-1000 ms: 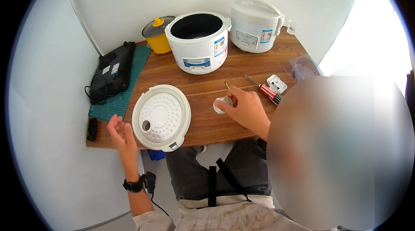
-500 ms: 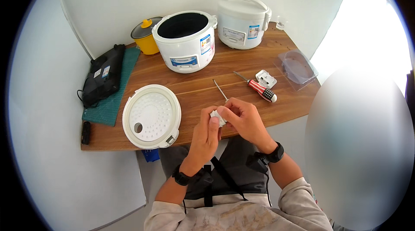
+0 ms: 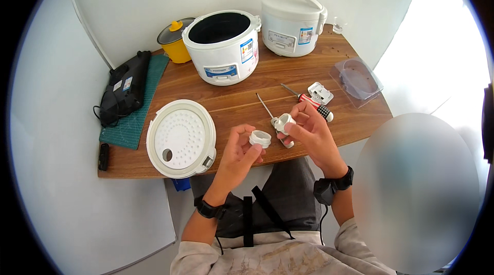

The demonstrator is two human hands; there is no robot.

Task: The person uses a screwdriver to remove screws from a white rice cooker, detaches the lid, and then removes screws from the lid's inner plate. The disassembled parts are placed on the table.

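Observation:
Between the thumb and fingers of my left hand (image 3: 238, 155) is a white plastic ring (image 3: 260, 139), its hollow top facing up. My right hand (image 3: 315, 133) pinches a second white piece, a small round plastic cap (image 3: 284, 122). The two pieces are apart, held above the table's front edge. Just behind and below them lies a screwdriver (image 3: 266, 105) with a thin metal shaft, partly hidden by the right hand and the cap. To the left of my hands rests a round white rice cooker lid (image 3: 181, 138), with a hole in its dotted inner plate.
Farther back stand an open white rice cooker (image 3: 221, 51), a closed one (image 3: 292, 25) and a yellow pot (image 3: 176, 43). On the right lie a red-striped screwdriver (image 3: 312, 103), a white plastic part (image 3: 320, 92) and a clear tray (image 3: 356, 82). A black device (image 3: 125, 89) sits on a green mat (image 3: 128, 136).
The white piece that both hands gripped together is now two pieces, one in each hand. My right hand has moved right, away from the left.

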